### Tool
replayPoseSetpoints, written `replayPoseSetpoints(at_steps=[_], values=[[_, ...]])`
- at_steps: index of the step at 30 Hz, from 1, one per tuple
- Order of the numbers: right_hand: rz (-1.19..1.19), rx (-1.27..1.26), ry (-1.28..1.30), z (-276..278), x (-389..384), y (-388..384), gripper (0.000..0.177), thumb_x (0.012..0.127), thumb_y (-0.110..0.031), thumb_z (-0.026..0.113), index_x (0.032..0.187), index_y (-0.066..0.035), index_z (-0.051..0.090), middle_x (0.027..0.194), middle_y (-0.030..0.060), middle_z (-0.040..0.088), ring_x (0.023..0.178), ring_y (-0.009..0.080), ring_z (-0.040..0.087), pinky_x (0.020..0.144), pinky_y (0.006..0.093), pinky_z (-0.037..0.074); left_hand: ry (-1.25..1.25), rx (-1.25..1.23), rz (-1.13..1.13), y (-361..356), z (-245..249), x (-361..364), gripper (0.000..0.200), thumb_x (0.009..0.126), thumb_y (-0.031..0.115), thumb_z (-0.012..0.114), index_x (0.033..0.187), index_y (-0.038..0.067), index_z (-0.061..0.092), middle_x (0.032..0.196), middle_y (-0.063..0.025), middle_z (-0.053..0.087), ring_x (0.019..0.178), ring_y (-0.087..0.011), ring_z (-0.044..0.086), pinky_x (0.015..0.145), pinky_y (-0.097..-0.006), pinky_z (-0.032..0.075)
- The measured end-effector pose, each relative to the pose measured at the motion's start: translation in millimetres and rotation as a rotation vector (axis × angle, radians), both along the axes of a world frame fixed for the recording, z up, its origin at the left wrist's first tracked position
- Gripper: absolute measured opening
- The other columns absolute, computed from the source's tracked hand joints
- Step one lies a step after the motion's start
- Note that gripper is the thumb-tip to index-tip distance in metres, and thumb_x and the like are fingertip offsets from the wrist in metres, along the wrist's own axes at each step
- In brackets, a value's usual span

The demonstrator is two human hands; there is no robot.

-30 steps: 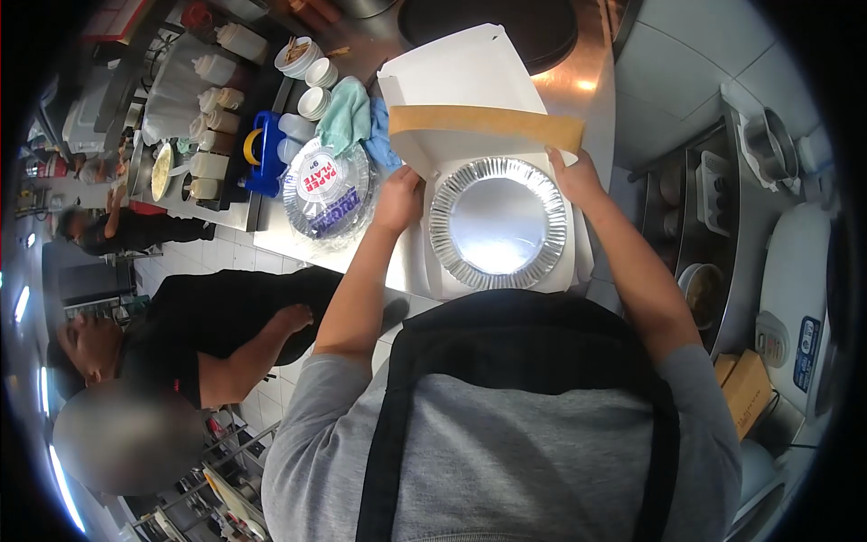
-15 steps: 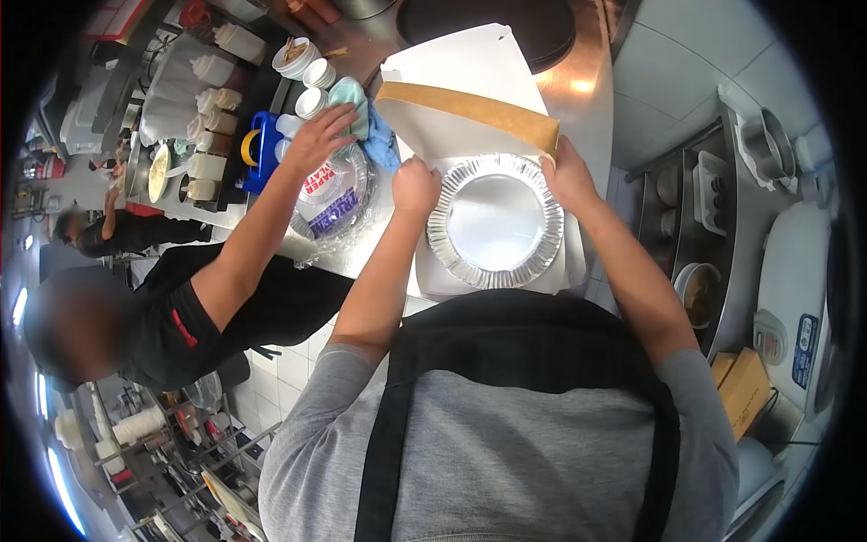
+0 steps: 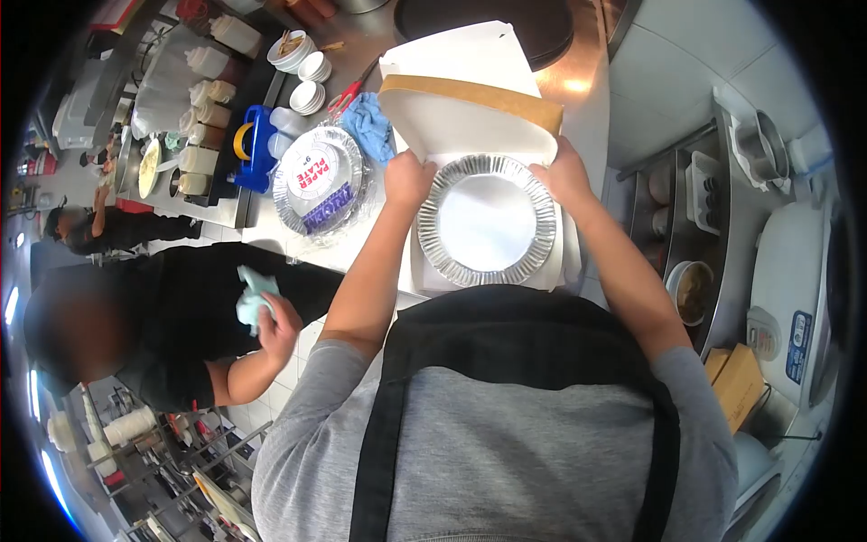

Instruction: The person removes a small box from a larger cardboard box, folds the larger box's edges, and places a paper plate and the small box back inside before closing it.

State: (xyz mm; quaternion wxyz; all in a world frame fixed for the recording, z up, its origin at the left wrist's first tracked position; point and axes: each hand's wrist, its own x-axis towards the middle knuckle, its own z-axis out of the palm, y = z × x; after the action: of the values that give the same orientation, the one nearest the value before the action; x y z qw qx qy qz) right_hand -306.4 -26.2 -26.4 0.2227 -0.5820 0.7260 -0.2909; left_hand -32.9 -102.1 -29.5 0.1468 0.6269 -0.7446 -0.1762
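Note:
A white cardboard box with a brown outer edge stands open on the steel counter, its lid raised. In its base lies a round silver foil plate with a fluted rim. My left hand is closed on the left side of the box at the lid's hinge corner. At the right corner, my right hand grips the box with its fingers bent round the cardboard. The foil plate sits between both hands.
Wrapped paper plates, a blue cloth, red scissors, white cups and a blue container are on the left. A dark round tray is behind. A co-worker stands close at left. Shelves are at right.
The co-worker's hand has lifted a light green cloth off the counter and drawn it back toward their body, uncovering the scissors. My hands stay at the box corners, almost unmoved.

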Motion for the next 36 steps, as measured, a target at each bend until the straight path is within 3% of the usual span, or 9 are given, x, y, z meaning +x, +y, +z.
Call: replayPoseSetpoints(at_steps=[10, 12, 15, 17, 18, 19, 27, 30, 36], values=[[-0.051, -0.027, -0.302, -26.4, -26.1, -12.7, 0.033, 0.079, -0.011, 0.06, 0.11, 0.0, 0.062, 0.106, 0.0208, 0.065, 0.101, 0.0373, 0.062, 0.088, 0.039, 0.049, 0.149, -0.049, 0.038, -8.3, -0.6, -1.6, 0.026, 0.076, 0.017, 0.063, 0.095, -0.001, 0.066, 0.083, -0.025, 0.067, 0.079, -0.0419, 0.066, 0.074, -0.0478, 0.053], [0.068, -0.05, -0.18, -32.2, -41.2, -9.6, 0.034, 0.08, -0.013, 0.062, 0.112, 0.001, 0.061, 0.105, 0.02, 0.065, 0.1, 0.0357, 0.063, 0.087, 0.0376, 0.049, 0.161, 0.041, -0.023, -4.2, 1.5, 3.4, 0.027, 0.077, 0.019, 0.065, 0.096, 0.001, 0.065, 0.084, -0.0236, 0.068, 0.08, -0.0416, 0.066, 0.074, -0.0472, 0.053], [0.268, -0.171, -0.053, -21.8, -46.7, 4.1, 0.037, 0.081, -0.014, 0.065, 0.116, -0.001, 0.058, 0.106, 0.0161, 0.064, 0.1, 0.0317, 0.062, 0.087, 0.0359, 0.049, 0.313, 0.157, -0.287, 2.7, 6.6, 24.5, 0.035, 0.078, 0.024, 0.069, 0.106, 0.004, 0.06, 0.087, -0.0222, 0.068, 0.083, -0.0421, 0.065, 0.075, -0.0459, 0.053], [0.464, -0.203, 0.184, 1.2, -48.3, 13.8, 0.042, 0.081, -0.012, 0.067, 0.121, -0.005, 0.055, 0.109, 0.011, 0.058, 0.101, 0.0269, 0.06, 0.087, 0.0341, 0.049, 0.341, -0.052, -0.499, 4.3, 10.5, 31.2, 0.042, 0.079, 0.026, 0.07, 0.113, 0.007, 0.055, 0.09, -0.0209, 0.068, 0.085, -0.0414, 0.065, 0.076, -0.0452, 0.052], [0.51, -0.224, 0.104, -0.4, -51.3, 16.5, 0.043, 0.081, -0.012, 0.067, 0.122, -0.006, 0.054, 0.109, 0.0105, 0.056, 0.1, 0.0268, 0.059, 0.086, 0.0337, 0.049, 0.351, -0.161, -0.603, 6.0, 17.2, 31.8, 0.046, 0.079, 0.027, 0.07, 0.117, 0.009, 0.052, 0.091, -0.0203, 0.068, 0.087, -0.041, 0.065, 0.077, -0.0449, 0.052], [0.555, -0.246, 0.022, -4.3, -56.7, 18.9, 0.043, 0.081, -0.011, 0.067, 0.122, -0.006, 0.054, 0.11, 0.01, 0.054, 0.1, 0.0268, 0.059, 0.086, 0.0334, 0.049, 0.323, 0.062, -0.542, 12.7, 32.2, 31.7, 0.053, 0.079, 0.028, 0.07, 0.124, 0.011, 0.046, 0.098, -0.0207, 0.067, 0.092, -0.04, 0.065, 0.08, -0.0446, 0.051], [0.71, -0.282, 0.102, 17.9, -54.2, 31.7, 0.068, 0.069, -0.007, 0.076, 0.131, -0.016, 0.049, 0.117, 0.0134, 0.047, 0.095, 0.0348, 0.061, 0.081, 0.0383, 0.053, 0.222, 0.138, -0.524, 34.0, 12.0, 39.3, 0.069, 0.081, 0.032, 0.067, 0.138, 0.013, 0.033, 0.11, -0.0242, 0.063, 0.092, -0.0438, 0.064, 0.079, -0.0458, 0.052], [0.749, -0.094, 0.184, 39.2, -52.4, 50.2, 0.076, 0.067, -0.006, 0.078, 0.135, -0.018, 0.047, 0.131, 0.0155, 0.042, 0.101, 0.0366, 0.061, 0.083, 0.0391, 0.053, 0.229, 0.295, -0.558, 51.0, 38.9, 44.3, 0.076, 0.08, 0.027, 0.07, 0.143, 0.014, 0.029, 0.119, -0.0228, 0.06, 0.097, -0.0429, 0.064, 0.083, -0.0448, 0.053], [0.683, -0.079, 0.054, 45.6, -37.2, 115.4, 0.085, 0.065, -0.006, 0.08, 0.14, -0.021, 0.043, 0.147, 0.0194, 0.028, 0.115, 0.0394, 0.056, 0.091, 0.0412, 0.052, 0.326, 0.422, -0.622, 110.6, 59.1, 59.7, 0.098, 0.072, 0.019, 0.08, 0.149, 0.017, 0.02, 0.132, -0.0232, 0.053, 0.114, -0.0387, 0.058, 0.095, -0.042, 0.049]])
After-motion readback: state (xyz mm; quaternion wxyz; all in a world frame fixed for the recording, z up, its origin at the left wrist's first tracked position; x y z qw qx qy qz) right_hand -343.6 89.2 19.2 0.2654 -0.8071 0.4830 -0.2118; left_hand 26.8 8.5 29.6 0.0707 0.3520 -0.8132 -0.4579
